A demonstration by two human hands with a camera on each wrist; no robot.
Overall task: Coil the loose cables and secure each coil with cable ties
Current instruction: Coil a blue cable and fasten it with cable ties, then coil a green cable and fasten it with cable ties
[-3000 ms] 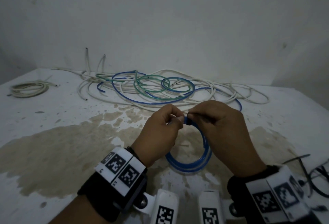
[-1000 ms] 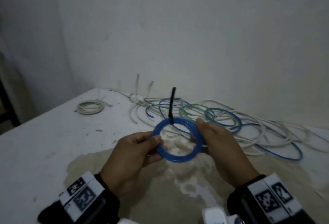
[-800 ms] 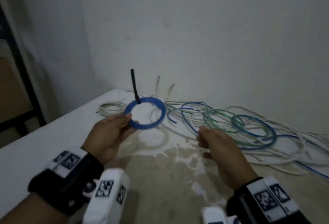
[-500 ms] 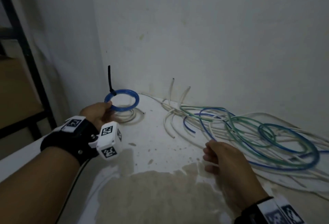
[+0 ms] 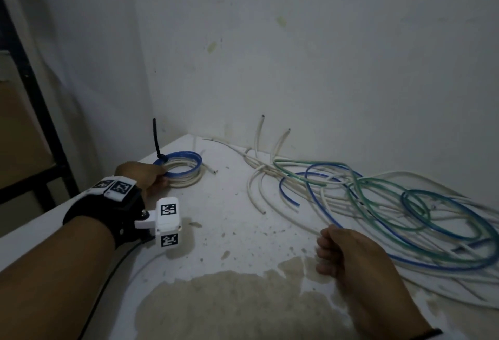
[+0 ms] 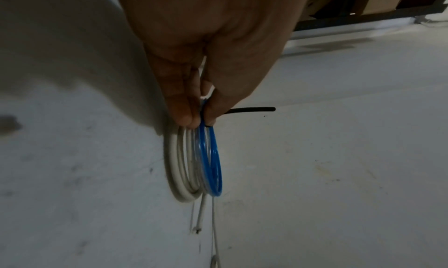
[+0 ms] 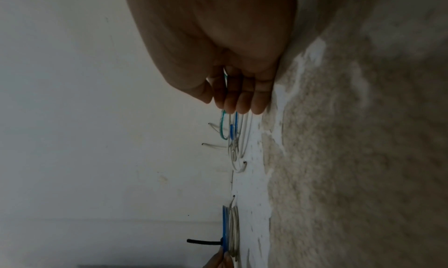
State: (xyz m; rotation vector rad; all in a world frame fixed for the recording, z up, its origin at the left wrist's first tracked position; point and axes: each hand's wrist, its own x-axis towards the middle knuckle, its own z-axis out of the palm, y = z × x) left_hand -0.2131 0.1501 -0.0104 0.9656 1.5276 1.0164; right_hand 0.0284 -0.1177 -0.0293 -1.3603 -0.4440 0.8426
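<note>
My left hand reaches to the table's far left corner and pinches a blue coil between thumb and fingers. A black cable tie binds that coil, its tail sticking up. The blue coil lies on a white coil that rests on the table. In the left wrist view the tie's tail juts past my thumb. My right hand rests on the table with curled fingers, at the near edge of the loose cables. Nothing shows inside that hand.
White, green and blue loose cables sprawl across the right half of the white table, up to the back wall. A brown stain covers the near part. A black metal frame stands beyond the table's left edge.
The right hand let go of the tied blue coil. My left hand carried it to the far left corner and lowered it onto the white coil. The right hand stayed by the loose cables.
</note>
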